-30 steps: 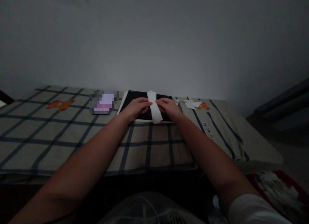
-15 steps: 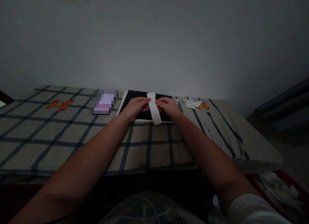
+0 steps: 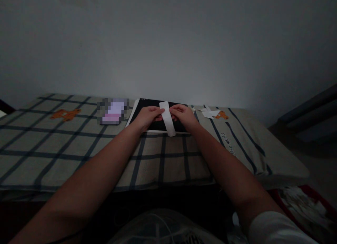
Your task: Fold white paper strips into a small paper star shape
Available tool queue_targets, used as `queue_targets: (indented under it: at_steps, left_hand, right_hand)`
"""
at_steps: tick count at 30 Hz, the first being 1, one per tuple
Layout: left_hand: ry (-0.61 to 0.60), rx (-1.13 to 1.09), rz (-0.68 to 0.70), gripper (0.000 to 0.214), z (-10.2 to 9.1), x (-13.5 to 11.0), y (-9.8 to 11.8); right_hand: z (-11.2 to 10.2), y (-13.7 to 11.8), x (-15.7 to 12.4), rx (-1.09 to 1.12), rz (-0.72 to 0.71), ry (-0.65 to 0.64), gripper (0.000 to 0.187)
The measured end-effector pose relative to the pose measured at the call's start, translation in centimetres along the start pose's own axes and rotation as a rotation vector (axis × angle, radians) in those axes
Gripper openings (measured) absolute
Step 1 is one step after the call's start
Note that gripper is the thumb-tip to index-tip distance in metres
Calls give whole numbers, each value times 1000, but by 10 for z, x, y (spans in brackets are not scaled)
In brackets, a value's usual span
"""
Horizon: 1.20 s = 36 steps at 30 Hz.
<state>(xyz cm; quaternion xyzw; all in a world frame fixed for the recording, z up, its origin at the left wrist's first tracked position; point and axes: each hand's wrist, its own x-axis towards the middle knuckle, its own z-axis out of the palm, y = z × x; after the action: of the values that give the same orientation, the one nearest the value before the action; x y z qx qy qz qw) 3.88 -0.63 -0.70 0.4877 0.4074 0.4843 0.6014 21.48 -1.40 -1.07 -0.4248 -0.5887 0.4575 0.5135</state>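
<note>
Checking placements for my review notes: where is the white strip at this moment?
Near the centre of the head view, the white strip is held between the left hand and right hand, over the black pad.

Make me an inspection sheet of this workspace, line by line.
Surface: beige cloth with dark blue stripes.
Job's things: long white paper-like strip, held over a flat black rectangular item with white edges.
Clutter: lilac-screened phone-like rectangle, blurred, at left; white paper-like scraps at right.
Grip: left hand and right hand pinch the strip from opposite sides.
Cables: thin pale line at bottom centre; cannot tell whether a cable.
Surroundings: plain grey wall behind; red-and-white item, lower right, too dark to identify.
</note>
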Motion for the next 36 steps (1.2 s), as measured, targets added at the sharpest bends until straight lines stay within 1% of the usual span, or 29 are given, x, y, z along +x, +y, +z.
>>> queue_targets:
  at_steps: [4,9,12,21,27,31,36]
  left_hand:
    - [-28,11,17,23,-2,2,-4]
    - [-72,24,45,30,-7,5,-9]
    - [-79,35,57,33,-7,5,-10]
    - [-88,79,94,33,-5,2,-8]
    - [-98,83,91,32,-4,0,-7]
    - [-69,86,111,34,-2,-2,-3]
    - [-4,22,165,39,0,-3,2]
  right_hand:
    - [-1,-2,0,-63,-1,32,21]
    - [-3,-1,0,-99,-9,60,26]
    - [-4,-1,0,-112,-12,64,28]
    - [-5,-2,-1,-149,-21,58,27]
    - [-6,-5,-2,-156,-14,60,25]
    - [-4,-7,-3,-111,-4,62,25]
    - [-1,-11,-6,-113,10,75,22]
